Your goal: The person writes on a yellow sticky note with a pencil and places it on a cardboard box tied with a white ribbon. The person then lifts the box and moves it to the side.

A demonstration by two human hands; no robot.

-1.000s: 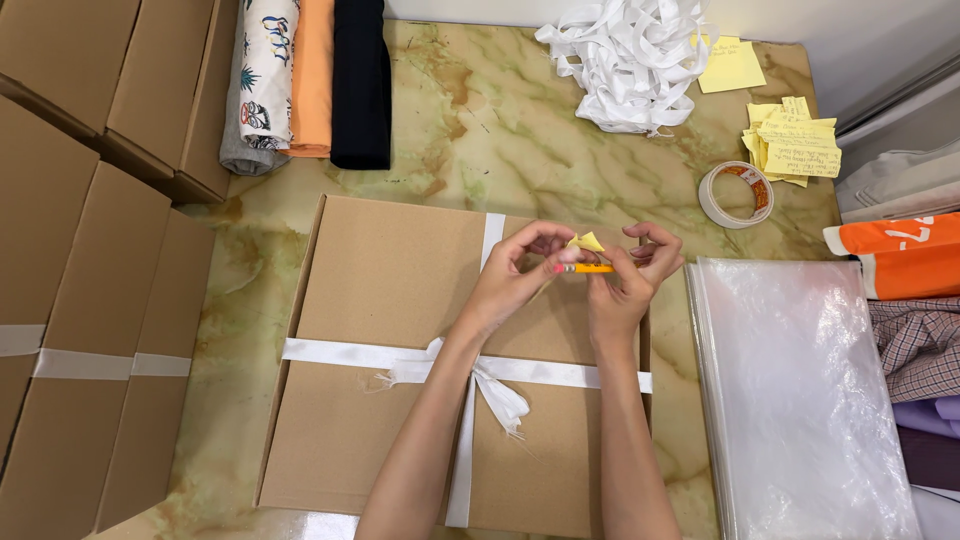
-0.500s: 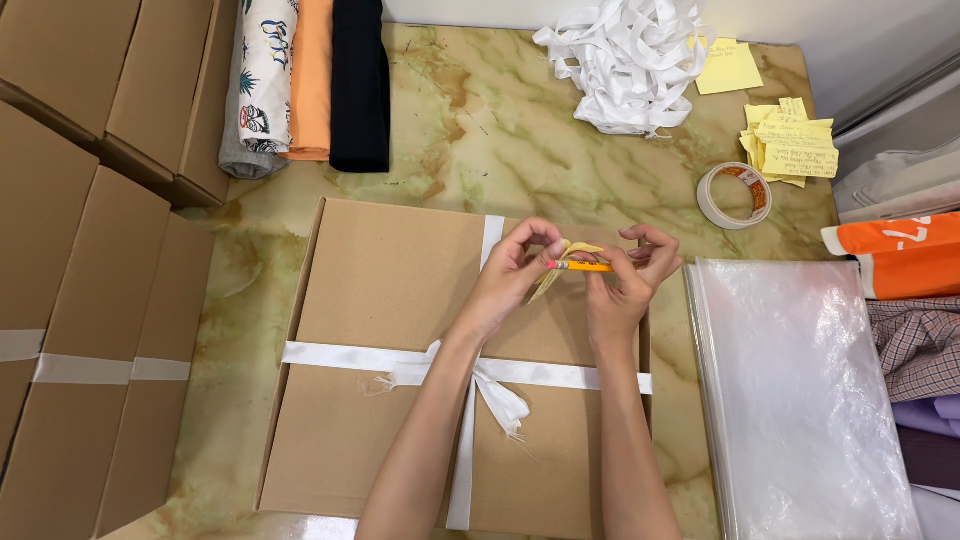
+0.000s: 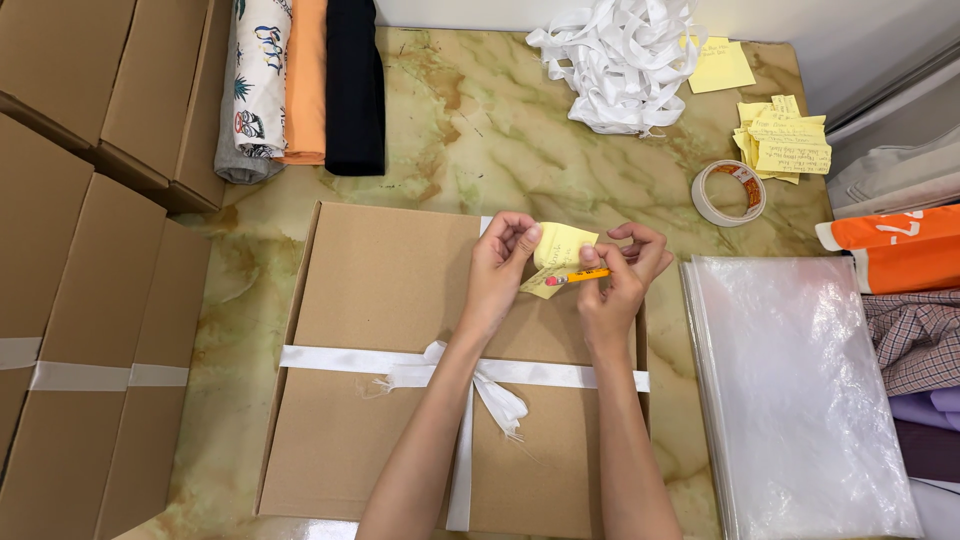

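My hands pinch a yellow sticky note over a ribbon-tied box.

My left hand (image 3: 505, 262) grips the yellow sticky note (image 3: 562, 250) by its edge; my right hand (image 3: 622, 275) clasps an orange pencil (image 3: 580, 276) against it. Both hover above the cardboard box (image 3: 390, 300), tied with white ribbon (image 3: 470, 372), on the marble table (image 3: 470, 110). A tape roll (image 3: 730, 192) lies far right.

A small yellow sticky note (image 3: 563, 245) and an orange pencil (image 3: 578, 276) are held just above a flat brown cardboard box (image 3: 380, 330) bound with white ribbon (image 3: 470, 375).
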